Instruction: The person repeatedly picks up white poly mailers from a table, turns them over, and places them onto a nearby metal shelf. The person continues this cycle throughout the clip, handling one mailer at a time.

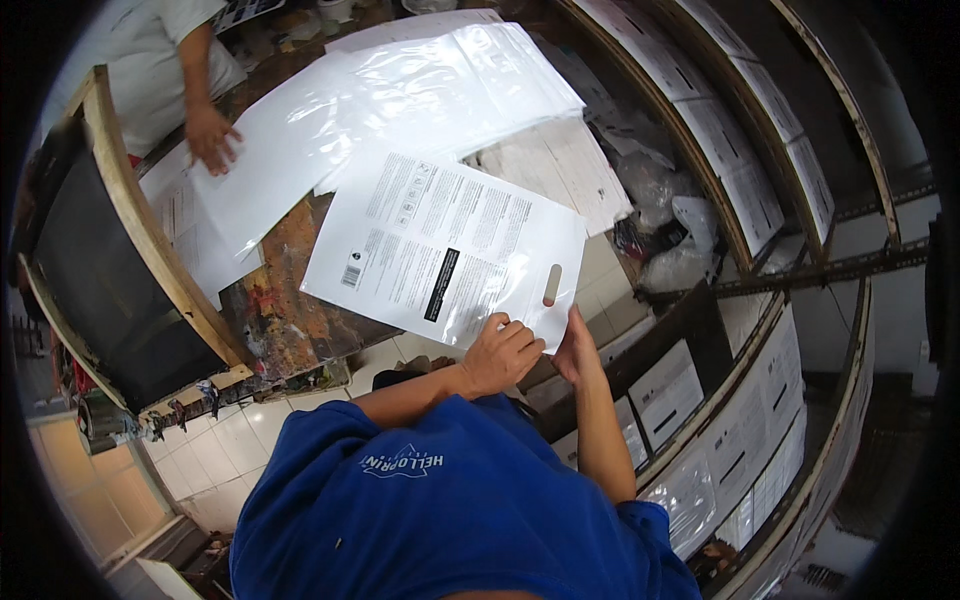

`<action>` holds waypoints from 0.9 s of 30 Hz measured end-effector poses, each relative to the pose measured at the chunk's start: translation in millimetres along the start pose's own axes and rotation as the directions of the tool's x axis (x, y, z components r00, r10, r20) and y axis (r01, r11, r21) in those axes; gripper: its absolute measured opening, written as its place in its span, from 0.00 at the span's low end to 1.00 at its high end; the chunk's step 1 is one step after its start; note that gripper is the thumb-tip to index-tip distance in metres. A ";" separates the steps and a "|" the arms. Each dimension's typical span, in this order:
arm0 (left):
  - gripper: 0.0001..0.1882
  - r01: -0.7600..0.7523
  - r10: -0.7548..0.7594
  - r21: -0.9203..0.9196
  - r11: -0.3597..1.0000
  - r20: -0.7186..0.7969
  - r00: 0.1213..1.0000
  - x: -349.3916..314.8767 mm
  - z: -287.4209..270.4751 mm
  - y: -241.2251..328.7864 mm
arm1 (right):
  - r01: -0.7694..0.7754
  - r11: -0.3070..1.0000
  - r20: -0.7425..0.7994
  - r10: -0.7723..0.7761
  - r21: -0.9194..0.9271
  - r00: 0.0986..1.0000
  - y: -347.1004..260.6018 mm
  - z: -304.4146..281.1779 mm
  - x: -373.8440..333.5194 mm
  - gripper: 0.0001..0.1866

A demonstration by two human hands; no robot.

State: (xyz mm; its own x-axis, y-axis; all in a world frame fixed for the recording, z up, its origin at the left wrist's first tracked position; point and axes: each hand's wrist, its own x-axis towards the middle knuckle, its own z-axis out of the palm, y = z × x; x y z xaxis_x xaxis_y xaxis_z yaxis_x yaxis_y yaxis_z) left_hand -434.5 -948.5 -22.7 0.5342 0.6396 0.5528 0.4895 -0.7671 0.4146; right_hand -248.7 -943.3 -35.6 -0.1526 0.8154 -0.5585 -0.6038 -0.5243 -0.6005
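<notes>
A white plastic bag (450,250) with black print and a cut-out handle slot lies slanted in front of me, over the near side of the worktable. My left hand (503,353) is closed with curled fingers on its near edge. At the corner by the handle slot, my right hand (574,350) grips the same bag, its fingers partly hidden behind the plastic. Beyond it, a spread of blank glossy white bags (440,90) covers much of the worktable (300,270).
A co-worker's hand (210,140) rests on white sheets at the far left. Nearer stands a wood-framed printing screen (150,230). Racks (690,110) holding printed bags rise on the right, with more rack shelves (740,440) close by my right arm. Crumpled clear plastic (650,190) lies beside the table.
</notes>
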 end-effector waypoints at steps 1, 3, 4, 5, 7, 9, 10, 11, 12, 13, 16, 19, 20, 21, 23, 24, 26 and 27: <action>0.09 -0.028 0.028 -0.005 1.000 0.014 1.000 -1.2 1.4 1.8 | 0.004 1.000 -0.045 -0.005 -0.023 0.999 -2.9 4.3 2.0 0.24; 0.10 -0.071 0.073 -0.047 0.996 0.050 0.996 -4.5 3.6 4.3 | 0.072 0.963 -0.130 -0.109 -0.258 0.985 -4.5 9.3 9.2 0.22; 0.11 -0.091 0.095 -0.065 0.994 0.066 0.993 -6.2 4.4 6.0 | 0.094 0.923 -0.161 -0.164 -0.374 0.973 -5.2 10.2 10.8 0.21; 0.11 -0.107 0.114 -0.083 0.991 0.083 0.990 -8.4 7.0 8.7 | 0.094 0.910 -0.181 -0.180 -0.404 0.967 -5.8 9.7 9.8 0.19; 0.13 -0.137 0.150 -0.110 0.984 0.118 0.982 -11.3 10.4 12.0 | 0.092 0.883 -0.212 -0.210 -0.459 0.955 -4.5 9.4 9.1 0.17; 0.14 -0.133 0.160 -0.173 0.976 0.156 0.975 -11.6 7.2 15.8 | 0.085 0.856 -0.247 -0.240 -0.510 0.939 0.7 3.0 10.5 0.15; 0.15 -0.130 0.167 -0.205 0.970 0.175 0.970 -10.6 3.9 18.0 | 0.079 0.841 -0.265 -0.256 -0.535 0.930 3.3 -0.5 10.5 0.15; 0.15 -0.146 0.186 -0.223 0.964 0.169 0.968 -11.6 0.9 19.2 | 0.097 0.840 -0.254 -0.269 -0.535 0.929 5.7 -3.5 9.8 0.15; 0.14 -0.167 0.210 -0.242 0.956 0.166 0.964 -13.9 -3.1 18.2 | 0.118 0.840 -0.246 -0.285 -0.530 0.926 8.2 -5.1 8.6 0.14; 0.14 -0.186 0.232 -0.261 0.947 0.161 0.959 -17.2 -7.9 16.9 | 0.138 0.839 -0.238 -0.301 -0.527 0.923 10.2 -6.2 7.4 0.14; 0.10 -0.035 0.061 -0.274 0.961 0.087 0.994 -36.2 -34.4 2.2 | 0.104 0.805 -0.255 -0.304 -0.585 0.918 3.2 -6.7 1.3 0.14; 0.05 0.092 -0.095 -0.182 0.979 -0.010 0.995 -64.7 -63.7 -12.8 | 0.107 0.782 -0.261 -0.329 -0.614 0.907 1.9 -18.1 1.7 0.14; 0.05 0.149 -0.154 -0.132 0.980 -0.031 0.988 -76.6 -74.3 -17.8 | 0.115 0.781 -0.257 -0.335 -0.613 0.906 0.1 -19.3 0.7 0.14; 0.05 0.209 -0.214 -0.088 0.974 -0.063 0.975 -87.3 -85.7 -21.5 | 0.123 0.780 -0.254 -0.342 -0.613 0.905 -2.7 -17.7 -2.4 0.14; 0.04 0.332 -0.333 -0.035 0.943 -0.139 0.932 -108.0 -102.2 -28.3 | 0.135 0.772 -0.249 -0.357 -0.621 0.900 -7.6 -18.4 -4.9 0.14; 0.04 0.391 -0.389 -0.026 0.920 -0.179 0.904 -117.4 -107.3 -31.4 | 0.141 0.767 -0.248 -0.367 -0.626 0.897 -9.9 -20.2 -6.4 0.14; 0.04 0.486 -0.472 0.019 0.874 -0.210 0.856 -134.8 -113.7 -36.6 | 0.157 0.754 -0.232 -0.382 -0.637 0.895 -15.3 -21.5 -6.8 0.14; 0.04 0.534 -0.512 0.039 0.845 -0.230 0.827 -143.0 -115.4 -38.1 | 0.167 0.747 -0.221 -0.391 -0.644 0.894 -17.6 -21.5 -7.0 0.14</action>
State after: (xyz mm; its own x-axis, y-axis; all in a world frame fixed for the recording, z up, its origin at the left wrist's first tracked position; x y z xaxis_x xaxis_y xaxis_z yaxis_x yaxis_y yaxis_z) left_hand -609.1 -1016.4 -34.2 0.0329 0.9110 0.4111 0.7253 -0.3047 0.6173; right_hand -220.1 -945.1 -33.4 0.2721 0.8793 -0.3909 0.0273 -0.4131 -0.9103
